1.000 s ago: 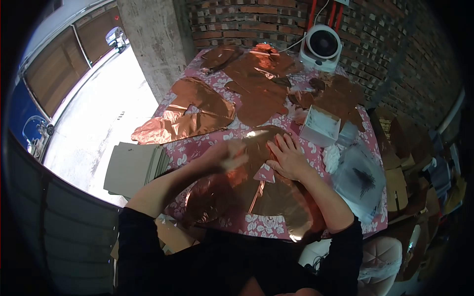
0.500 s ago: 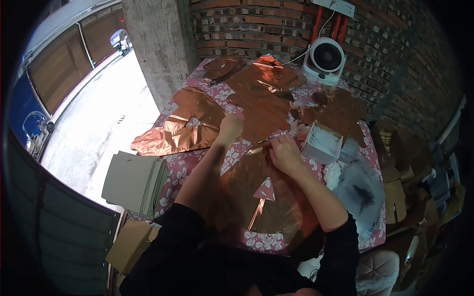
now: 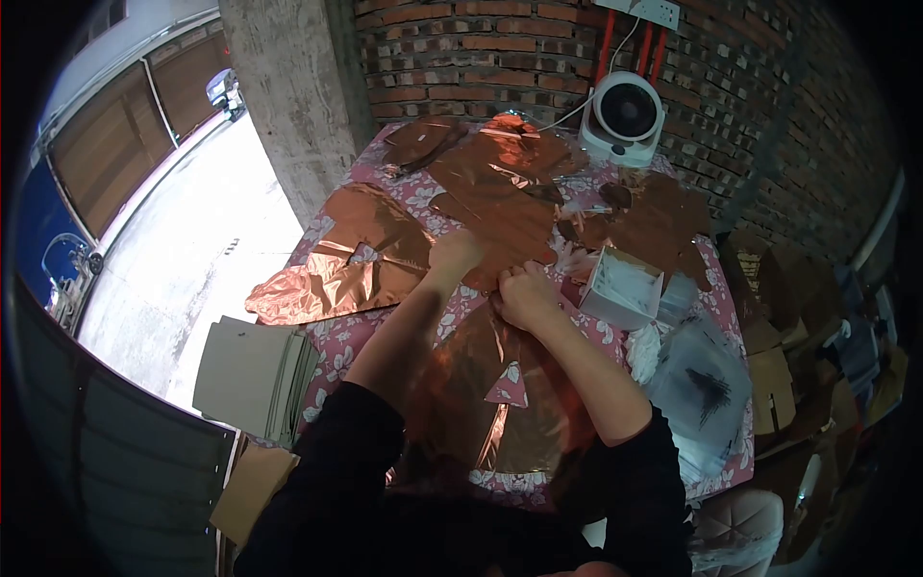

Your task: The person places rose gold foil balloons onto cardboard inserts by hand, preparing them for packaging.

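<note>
A large copper-coloured foil balloon (image 3: pixel 538 413), flat and with a triangular cut-out, lies on the table close to my body. My right hand (image 3: pixel 527 296) is closed in a pinch on its far tip. Just to the left and slightly farther off is my left hand (image 3: pixel 456 253), its fingers curled. They face away from me, so what they hold, if anything, is hidden. Beyond the hands lies more flat copper foil (image 3: pixel 510 216). Another creased foil balloon (image 3: pixel 361 260) with a small cut-out rests left of my left hand.
A white box (image 3: pixel 623 288) with clear plastic inside stands right of my hands, near clear plastic bags (image 3: pixel 697 385). More foil (image 3: pixel 649 221) lies behind it. A fan (image 3: pixel 625 111) stands at the back by the brick wall. Grey boards (image 3: pixel 250 380) are stacked at left.
My right hand has moved left, closer to my left hand, drawing the balloon's tip with it. The whole view has shifted slightly.
</note>
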A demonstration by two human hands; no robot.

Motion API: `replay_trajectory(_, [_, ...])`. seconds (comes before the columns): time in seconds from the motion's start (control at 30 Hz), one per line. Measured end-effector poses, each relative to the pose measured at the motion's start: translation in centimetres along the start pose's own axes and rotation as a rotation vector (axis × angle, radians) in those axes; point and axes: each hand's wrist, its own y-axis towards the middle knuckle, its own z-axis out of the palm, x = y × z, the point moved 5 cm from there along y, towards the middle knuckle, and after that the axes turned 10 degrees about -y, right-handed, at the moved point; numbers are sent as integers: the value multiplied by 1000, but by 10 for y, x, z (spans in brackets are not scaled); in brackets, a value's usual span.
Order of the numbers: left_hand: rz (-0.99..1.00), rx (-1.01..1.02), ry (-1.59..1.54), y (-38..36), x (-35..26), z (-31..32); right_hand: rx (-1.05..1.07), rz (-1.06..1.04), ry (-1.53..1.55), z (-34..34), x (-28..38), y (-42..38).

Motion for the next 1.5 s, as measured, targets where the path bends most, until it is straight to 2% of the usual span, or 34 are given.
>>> replay_trajectory(0.13, [-8,83,27,7,0,3,13,-7,7,2,-1,1])
replay_trajectory(0.2, [-2,-13,-55,9,0,1,11,5,15,1,-1,1])
replay_trajectory(0.33, [22,-13,-122,16,2,3,42,3,10,2,-1,2])
replay_trajectory(0.4, [2,6,-115,20,3,4,-21,-18,9,0,0,3])
replay_trajectory(0.63, [3,64,-150,33,6,9,-43,-29,-8,1,1,3])
replay_trajectory(0.83, [95,-10,-126,43,5,24,-24,-20,22,0,-1,2])
replay_trajectory(0.93, [198,-111,-265,46,-3,12,-74,-21,22,-6,-1,2])
replay_trajectory(1.0, [46,75,-514,44,-3,13,-89,59,41,-8,-4,3])
replay_trajectory(1.03, [46,74,-513,43,-5,10,-90,59,41,-9,-3,4])
replay_trajectory(1.1, [12,128,-702,41,-9,8,-327,190,118,-22,-9,4])
replay_trajectory(1.13, [12,127,-702,54,3,13,-328,189,119,-21,-11,8])
replay_trajectory(1.2, [758,292,2,64,-2,27,-291,283,332,-8,-23,15])
replay_trajectory(1.23, [758,290,3,46,-16,15,-293,282,332,-5,-25,17])
replay_trajectory(1.3, [-201,431,-1255,25,-17,5,-266,375,421,5,-35,19])
replay_trajectory(1.33, [-193,430,-1256,28,-17,4,-272,374,417,13,-39,23])
replay_trajectory(1.4, [-380,288,-1465,37,-4,3,-332,582,541,23,-55,26])
replay_trajectory(1.43, [-378,285,-1466,40,0,6,-333,580,541,25,-59,28])
replay_trajectory(1.5, [-353,-48,-1362,49,20,3,-344,699,731,31,-70,26])
